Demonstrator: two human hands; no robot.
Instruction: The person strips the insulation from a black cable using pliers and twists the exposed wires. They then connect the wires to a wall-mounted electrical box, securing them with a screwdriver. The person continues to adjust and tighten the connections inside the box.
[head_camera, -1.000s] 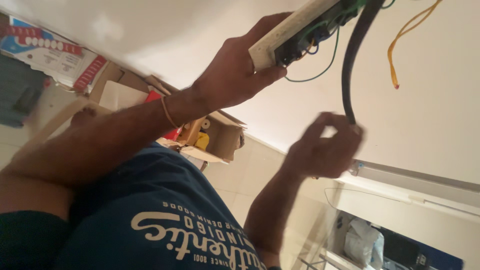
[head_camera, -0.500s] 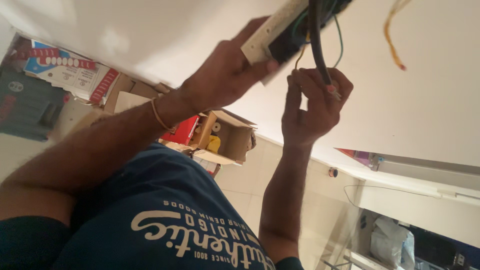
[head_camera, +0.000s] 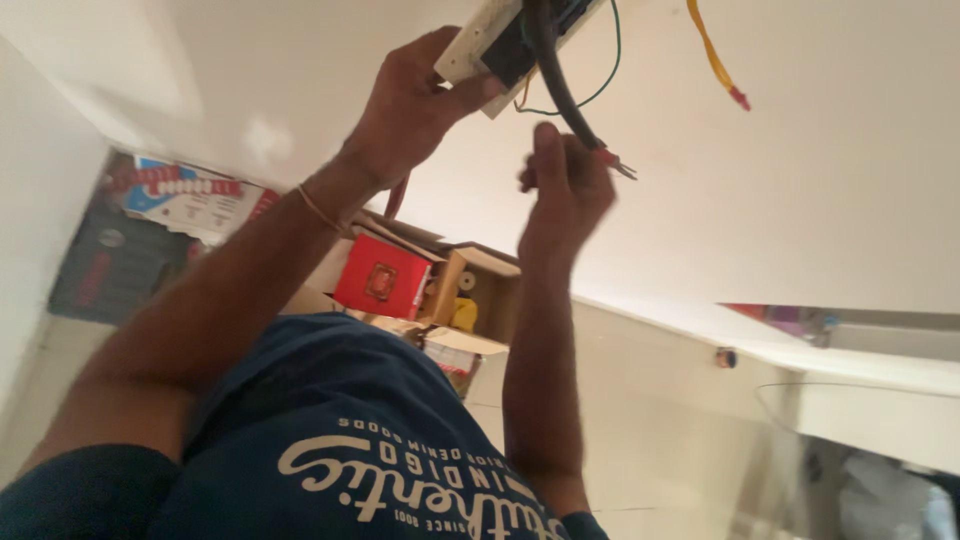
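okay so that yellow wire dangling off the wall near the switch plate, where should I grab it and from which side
Probably grip the yellow wire on its insulated yellow length, a little short of the red tip, pinching from the side that faces away from the switch plate. It hangs loose and alone there, while the black cable and the right hand crowd the other side.

A single head-worn camera looks down along the person's own chest, close in; both raised hands fill the upper middle of the frame, cardboard boxes (head_camera: 470, 290) lying beyond at centre.
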